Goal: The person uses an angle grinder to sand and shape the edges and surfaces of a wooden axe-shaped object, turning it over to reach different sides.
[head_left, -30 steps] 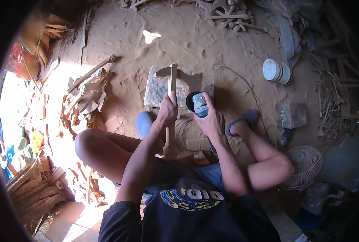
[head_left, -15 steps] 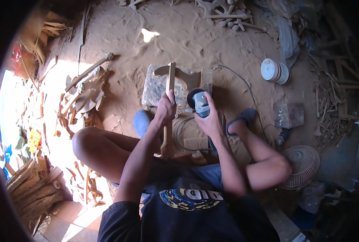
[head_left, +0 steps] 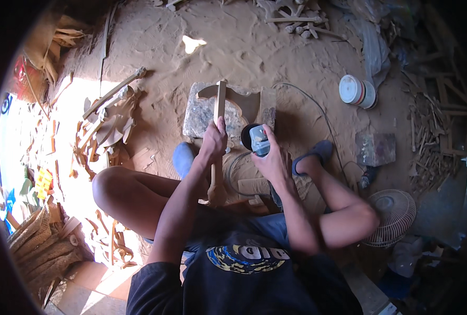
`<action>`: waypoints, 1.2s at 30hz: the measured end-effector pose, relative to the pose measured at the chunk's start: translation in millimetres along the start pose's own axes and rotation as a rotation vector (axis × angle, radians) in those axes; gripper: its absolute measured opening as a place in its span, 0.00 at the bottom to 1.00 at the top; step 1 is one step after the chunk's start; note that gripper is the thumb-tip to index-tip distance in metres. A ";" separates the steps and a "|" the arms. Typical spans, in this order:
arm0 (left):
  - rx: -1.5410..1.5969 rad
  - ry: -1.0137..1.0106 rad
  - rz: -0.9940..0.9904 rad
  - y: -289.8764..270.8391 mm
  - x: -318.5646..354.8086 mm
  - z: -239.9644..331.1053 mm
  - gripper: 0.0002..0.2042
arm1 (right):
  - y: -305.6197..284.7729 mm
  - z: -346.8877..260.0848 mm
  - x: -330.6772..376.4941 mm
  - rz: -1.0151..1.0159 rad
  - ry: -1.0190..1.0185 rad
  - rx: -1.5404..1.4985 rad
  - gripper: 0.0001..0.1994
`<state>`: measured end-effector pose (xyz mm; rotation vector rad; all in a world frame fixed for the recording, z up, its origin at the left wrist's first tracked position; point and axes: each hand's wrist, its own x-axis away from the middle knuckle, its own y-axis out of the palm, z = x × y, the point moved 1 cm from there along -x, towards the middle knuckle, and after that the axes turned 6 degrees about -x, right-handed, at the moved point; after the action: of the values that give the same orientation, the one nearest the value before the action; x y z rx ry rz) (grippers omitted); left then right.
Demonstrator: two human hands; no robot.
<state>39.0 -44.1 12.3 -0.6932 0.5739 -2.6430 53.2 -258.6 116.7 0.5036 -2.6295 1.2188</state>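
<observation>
My left hand [head_left: 215,140] is wrapped round the handle of a wooden axe [head_left: 220,105]. Its pale handle runs up and away from me, and its broad brown blade [head_left: 245,104] spreads to the right over a worn block [head_left: 198,118]. The handle's knobbed end hangs down between my legs. In my right hand [head_left: 273,161] is a grey angle grinder [head_left: 260,140] with a dark round disc [head_left: 248,136] facing left. That disc sits just below the blade's near edge; whether they touch, I cannot tell.
A cable [head_left: 317,102] curves over the sandy floor right of the block. Wood pieces [head_left: 112,115] lie heaped at left. On the right are a white bucket [head_left: 352,90], a box-like block [head_left: 375,149] and a fan [head_left: 391,218]. My slippered feet flank the block.
The grinder has come slightly toward me and to the left, its disc lower against the blade's edge. The axe has shifted a little, with my left hand still round its handle.
</observation>
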 end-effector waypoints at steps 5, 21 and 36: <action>0.001 -0.101 -0.085 1.4 2.0 13.0 0.23 | 1.0 10.6 1.6 0.006 0.014 -0.088 0.47; -0.047 0.012 0.022 -0.4 -5.3 -5.9 0.26 | 11.9 20.3 -2.7 0.113 -0.199 -0.140 0.48; -0.048 -0.019 -0.040 -5.8 3.8 6.7 0.25 | -2.1 -13.4 -43.4 0.122 -0.197 -0.310 0.46</action>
<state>38.1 -42.6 21.8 -0.7511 0.6265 -2.6637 94.6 -240.0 113.0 0.4307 -2.9817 0.8012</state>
